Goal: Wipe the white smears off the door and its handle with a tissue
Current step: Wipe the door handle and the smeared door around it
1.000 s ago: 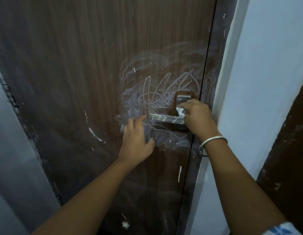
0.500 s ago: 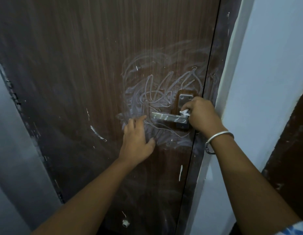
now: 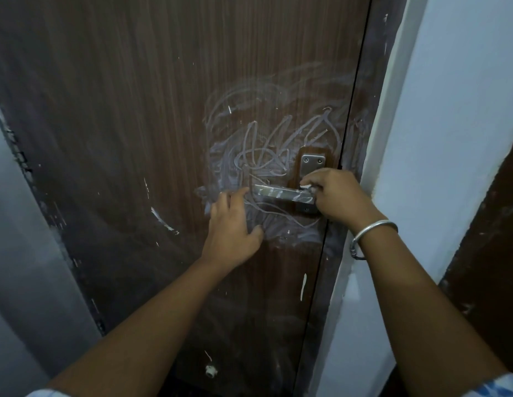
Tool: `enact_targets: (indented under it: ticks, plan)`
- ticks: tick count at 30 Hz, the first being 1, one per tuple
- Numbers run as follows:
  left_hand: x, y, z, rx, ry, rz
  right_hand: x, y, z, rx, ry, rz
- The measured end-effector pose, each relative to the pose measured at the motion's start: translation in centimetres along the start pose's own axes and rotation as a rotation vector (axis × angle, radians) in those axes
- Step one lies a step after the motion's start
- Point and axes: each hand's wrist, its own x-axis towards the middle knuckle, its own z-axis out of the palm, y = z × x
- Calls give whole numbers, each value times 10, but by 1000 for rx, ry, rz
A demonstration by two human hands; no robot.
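Barely shifted, right hand pinches mostly hidden tissue against handle; flat left hand presses door.

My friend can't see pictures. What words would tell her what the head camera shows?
A right hand pinches a white tissue against the pivot end of a metal handle, while the left hand presses flat on the brown door. White smears swirl over the door around the handle. A silver bangle circles the right wrist.
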Motion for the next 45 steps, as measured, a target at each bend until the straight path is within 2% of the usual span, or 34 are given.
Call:
enact_targets:
  ticks: [3, 10, 20, 26, 41, 45]
  plan:
    - [-1, 3, -1, -4, -3, -3, 0, -1, -2, 54, 27, 70]
    - [0, 6, 2, -15, -5, 0, -6, -4, -1, 48, 111, 105]
    - [0, 6, 4, -41, 5, -1, 0, -4, 3, -14, 82, 115]
    - [-1, 5, 4, -33, 0, 2, -8, -1, -3, 31, 91, 81]
    - [-2, 4, -1, -15, 16, -9, 0, -7, -4, -1, 69, 161]
    - [-4, 3, -2, -23, 18, 2, -3, -9, -8, -7, 47, 111]
